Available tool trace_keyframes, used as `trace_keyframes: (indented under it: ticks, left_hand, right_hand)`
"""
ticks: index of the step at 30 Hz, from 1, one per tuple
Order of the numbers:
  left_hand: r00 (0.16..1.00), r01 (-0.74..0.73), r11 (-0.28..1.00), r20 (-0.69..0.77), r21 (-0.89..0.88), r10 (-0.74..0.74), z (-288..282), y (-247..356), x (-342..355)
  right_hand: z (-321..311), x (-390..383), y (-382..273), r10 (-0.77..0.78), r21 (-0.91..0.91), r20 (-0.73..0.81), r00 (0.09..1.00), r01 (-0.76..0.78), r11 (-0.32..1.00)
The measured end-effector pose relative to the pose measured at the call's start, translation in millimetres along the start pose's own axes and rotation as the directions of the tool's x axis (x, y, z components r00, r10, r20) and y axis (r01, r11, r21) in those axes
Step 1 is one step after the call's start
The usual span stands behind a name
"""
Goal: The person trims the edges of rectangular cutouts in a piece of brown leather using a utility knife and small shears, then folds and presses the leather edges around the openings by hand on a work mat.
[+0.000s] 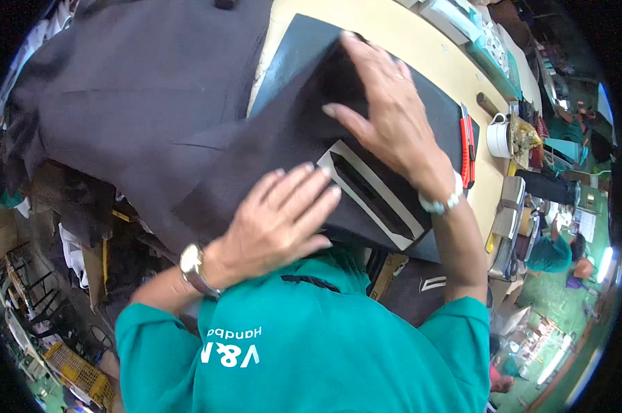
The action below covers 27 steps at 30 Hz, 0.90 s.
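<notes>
Dark fabric [249,158] lies over a dark board [290,55] and runs off to the left. On it is a pale rectangular strip frame [408,236] with a long dark slot in its middle. My left hand [283,220] lies palm down with fingers extended on the fabric, just left of the strip. My right hand [387,110] is palm down above the strip, fingers extended and thumb apart, touching or just over the fabric near its top edge. A red utility knife [468,155] lies at the board's right edge.
Along the table [435,72] are a white mug [498,138], a turquoise tray [493,69] and stacked straps or pieces [507,213]. A yellow crate [77,372] sits lower left. Co-workers [552,251] work at the far right and far left.
</notes>
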State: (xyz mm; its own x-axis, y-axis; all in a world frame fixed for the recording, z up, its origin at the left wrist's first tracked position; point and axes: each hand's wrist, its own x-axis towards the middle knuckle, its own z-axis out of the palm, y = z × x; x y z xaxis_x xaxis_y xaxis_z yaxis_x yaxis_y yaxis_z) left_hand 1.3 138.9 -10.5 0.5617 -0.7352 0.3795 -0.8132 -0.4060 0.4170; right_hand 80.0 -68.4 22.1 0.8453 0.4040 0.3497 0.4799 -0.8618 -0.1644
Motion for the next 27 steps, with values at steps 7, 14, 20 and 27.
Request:
trace_keyframes:
  ticks: [7, 14, 20, 27]
  left_hand:
    - [0.978, 0.053, 0.997, -0.2, -0.057, -0.063, 28, 7, -26]
    - [0.982, 0.184, 0.983, -0.039, 0.029, -0.183, 12, -10, 2]
    - [0.99, 0.138, 0.99, -0.037, 0.042, -0.136, 17, -31, 20]
    - [0.763, 0.171, 0.007, 0.128, -0.985, -0.634, -32, -72, 63]
  right_hand:
    - [24, 65, 49, 0.291, 0.278, 0.035, 0.956, -0.289, 0.916]
    - [-19, 60, 161, 0.619, 0.201, -0.018, 0.785, -0.604, 0.771]
    - [-45, 6, 187, 0.811, 0.41, 0.299, 0.502, -0.835, 0.366]
    - [-90, -6, 209, 0.869, 0.873, 0.289, 0.402, -0.484, -0.067]
